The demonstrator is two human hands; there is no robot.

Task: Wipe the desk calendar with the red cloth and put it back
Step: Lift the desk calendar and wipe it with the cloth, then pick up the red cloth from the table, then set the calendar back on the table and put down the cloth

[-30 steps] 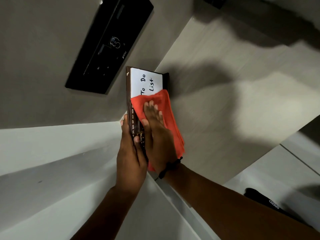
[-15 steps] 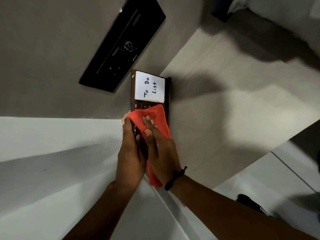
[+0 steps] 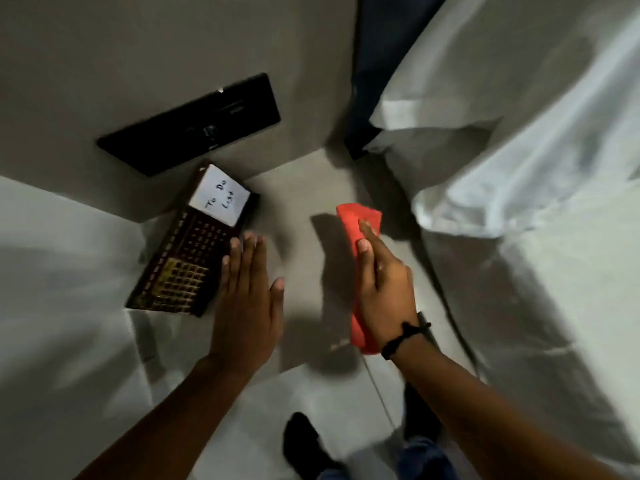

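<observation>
Dim, motion-blurred; hard shadows under hands, wide-angle bending at edges.

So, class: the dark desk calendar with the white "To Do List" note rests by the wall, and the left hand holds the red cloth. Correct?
Not quite. The head view shows the red cloth in the right hand; the left hand is open and empty, beside the dark desk calendar with the white note, which does rest by the wall.

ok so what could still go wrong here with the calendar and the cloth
1. The desk calendar stands tilted near the wall corner, and the open left hand is right beside its edge; a stray nudge could tip it over.
2. The right hand holds the red cloth by part of its length, with the rest hanging loose; it might slip or drag across the surface.
</observation>
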